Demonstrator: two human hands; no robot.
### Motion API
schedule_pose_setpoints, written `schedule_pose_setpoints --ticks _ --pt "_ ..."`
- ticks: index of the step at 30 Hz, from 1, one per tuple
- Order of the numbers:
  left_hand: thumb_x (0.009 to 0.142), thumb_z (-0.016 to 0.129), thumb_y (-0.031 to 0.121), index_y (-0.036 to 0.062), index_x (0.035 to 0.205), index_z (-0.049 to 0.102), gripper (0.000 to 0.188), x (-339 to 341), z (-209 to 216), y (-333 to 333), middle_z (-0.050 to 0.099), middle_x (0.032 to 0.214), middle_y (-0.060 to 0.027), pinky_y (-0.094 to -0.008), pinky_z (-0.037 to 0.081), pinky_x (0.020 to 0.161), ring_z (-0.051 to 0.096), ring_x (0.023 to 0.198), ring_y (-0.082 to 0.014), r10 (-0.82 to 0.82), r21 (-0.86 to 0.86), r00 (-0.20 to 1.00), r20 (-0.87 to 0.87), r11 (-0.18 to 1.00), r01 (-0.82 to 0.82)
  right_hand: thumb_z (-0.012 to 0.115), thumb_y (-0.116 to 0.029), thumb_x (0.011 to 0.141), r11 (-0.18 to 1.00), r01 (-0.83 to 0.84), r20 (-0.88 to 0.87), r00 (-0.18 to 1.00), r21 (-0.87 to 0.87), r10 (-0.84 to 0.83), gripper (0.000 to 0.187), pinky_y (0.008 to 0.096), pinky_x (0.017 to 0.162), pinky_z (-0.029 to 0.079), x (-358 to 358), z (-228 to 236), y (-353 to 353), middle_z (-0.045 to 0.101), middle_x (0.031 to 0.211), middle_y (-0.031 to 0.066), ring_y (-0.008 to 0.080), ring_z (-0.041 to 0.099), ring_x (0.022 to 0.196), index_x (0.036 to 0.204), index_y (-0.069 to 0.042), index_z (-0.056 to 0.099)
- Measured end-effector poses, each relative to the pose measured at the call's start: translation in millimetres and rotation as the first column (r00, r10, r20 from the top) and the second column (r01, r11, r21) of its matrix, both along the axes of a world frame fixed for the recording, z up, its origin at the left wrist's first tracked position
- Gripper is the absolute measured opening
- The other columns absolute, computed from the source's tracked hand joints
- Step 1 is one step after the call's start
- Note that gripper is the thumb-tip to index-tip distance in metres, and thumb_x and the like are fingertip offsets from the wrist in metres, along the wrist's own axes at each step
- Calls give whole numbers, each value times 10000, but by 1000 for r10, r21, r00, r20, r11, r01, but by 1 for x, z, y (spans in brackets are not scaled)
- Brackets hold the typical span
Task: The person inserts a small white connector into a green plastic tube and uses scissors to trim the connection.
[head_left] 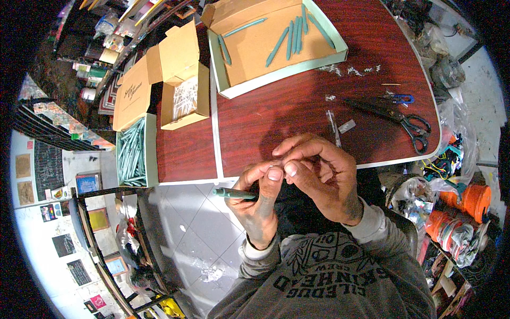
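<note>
My left hand point(257, 206) is closed around a green pen-like stick point(232, 193), whose end juts out to the left past the fingers. Its thumb and forefinger also pinch at a small pale bit, too small to name. Fingertip to fingertip with it, my right hand point(325, 183) is closed in a pinch at the same spot. Both hands are just in front of the table's near edge. Beyond them, several green sticks point(294, 37) lie in a shallow open box point(249, 58). A deeper box at left holds a dense bundle of green sticks point(133, 151).
An open carton point(205, 106) of slim white pieces point(185, 100) stands on the dark red table point(265, 122). Black scissors point(406, 121), a blue clip-like item point(402, 99) and clear plastic scraps point(333, 125) lie at right. Orange containers point(474, 203) and plastic bags crowd the right side.
</note>
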State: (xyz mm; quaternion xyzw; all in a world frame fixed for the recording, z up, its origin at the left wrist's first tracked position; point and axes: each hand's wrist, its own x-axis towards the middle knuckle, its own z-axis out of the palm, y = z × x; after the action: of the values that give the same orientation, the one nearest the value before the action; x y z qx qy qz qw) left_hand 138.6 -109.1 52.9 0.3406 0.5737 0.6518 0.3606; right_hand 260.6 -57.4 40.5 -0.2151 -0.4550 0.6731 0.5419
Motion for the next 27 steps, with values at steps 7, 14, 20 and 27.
schedule_pose_setpoints --ticks 7,14,20,27 --pt "863 779 242 28 968 715 247 1 3 1 604 727 31 -211 234 477 380 544 -15 10 -8 995 96 1000 -10 686 -3 927 994 43 31 998 104 -47 124 307 841 557 -1 -3 0 663 1061 120 178 653 973 1034 -7 624" --pt "826 812 219 28 960 709 255 -1 -2 -3 654 775 3 -201 303 484 440 558 -25 -10 22 999 38 1000 9 694 14 913 987 82 52 995 138 -90 113 319 812 573 0 1 0 668 1007 129 192 666 942 995 -9 619" --pt "840 791 57 5 987 729 167 -6 -8 -5 693 898 -34 -208 291 557 449 633 -48 -10 116 995 -101 993 22 712 50 880 985 125 62 989 116 -133 140 313 818 586 -3 2 -1 672 1008 137 193 681 932 966 -5 617" --pt "863 781 84 1 965 727 142 -7 -11 -8 704 917 -72 -236 428 694 560 737 -92 28 64 999 32 998 -30 712 57 878 994 104 50 993 22 -105 161 341 851 563 -4 5 -5 688 1034 181 196 676 942 945 3 576"
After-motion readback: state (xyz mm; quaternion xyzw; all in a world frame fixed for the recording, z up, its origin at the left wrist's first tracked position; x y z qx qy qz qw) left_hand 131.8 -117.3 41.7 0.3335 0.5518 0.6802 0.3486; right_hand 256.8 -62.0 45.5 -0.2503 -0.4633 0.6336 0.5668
